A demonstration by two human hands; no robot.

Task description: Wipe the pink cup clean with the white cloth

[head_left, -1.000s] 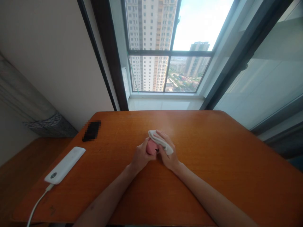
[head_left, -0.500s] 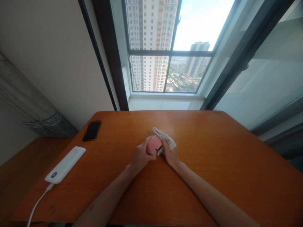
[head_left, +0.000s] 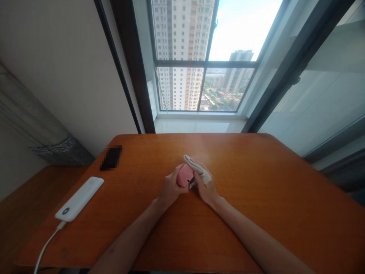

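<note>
My left hand (head_left: 169,188) is closed round a small pink rounded object (head_left: 184,175) held just above the middle of the orange wooden table (head_left: 256,198). Against the object's right side my right hand (head_left: 205,187) presses a folded white cloth (head_left: 196,169), with its fingers wrapped over the cloth. Both forearms reach in from the near edge. A small dark part shows between the pink object and the cloth, too small to name.
A white power bank (head_left: 80,198) with a white cable (head_left: 45,245) lies at the table's left edge. A blurred dark item (head_left: 111,157) sits at the far left corner. Beyond the table are a window sill and tall windows.
The cloth slid from on top of the pink object to its right side, leaving more of the pink surface showing. My left hand has kept its hold.
</note>
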